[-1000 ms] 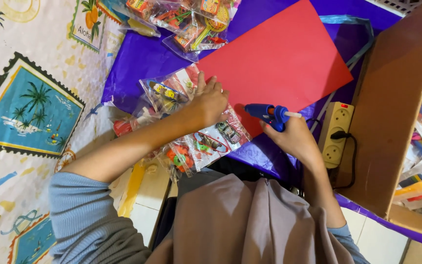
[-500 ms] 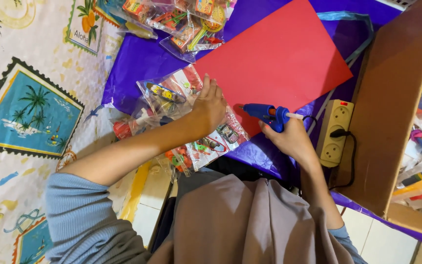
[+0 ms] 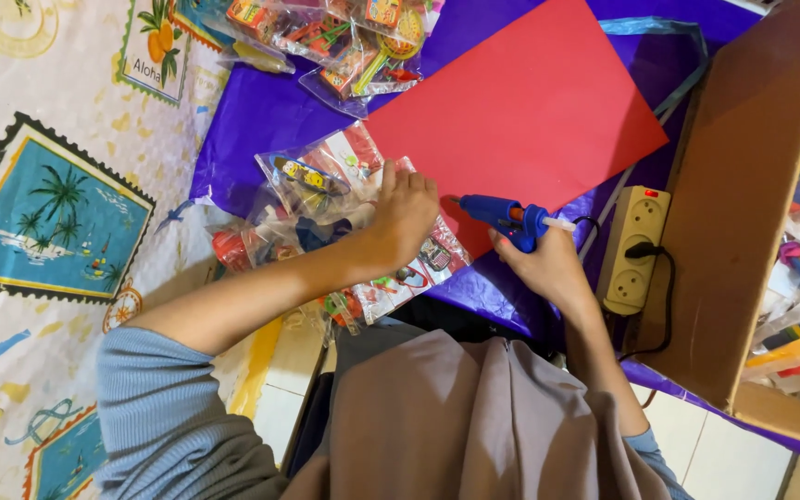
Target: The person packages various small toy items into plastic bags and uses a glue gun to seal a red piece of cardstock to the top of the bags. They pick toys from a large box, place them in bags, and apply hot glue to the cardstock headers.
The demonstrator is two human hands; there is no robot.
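beside the red sheet (image 3: 520,120), blue glue gun (image 3: 502,218) in the clenched right grip (image 3: 548,264)

Right hand (image 3: 548,268) grips blue glue gun (image 3: 504,218) (nozzle on red sheet (image 3: 520,116)).

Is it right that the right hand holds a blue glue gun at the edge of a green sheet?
Not quite: the head view shows the right hand holding the blue glue gun at the edge of a red sheet, not a green one.

Clear toy packets (image 3: 344,185) lie left of the red sheet (image 3: 520,111), more packets (image 3: 344,37) above.
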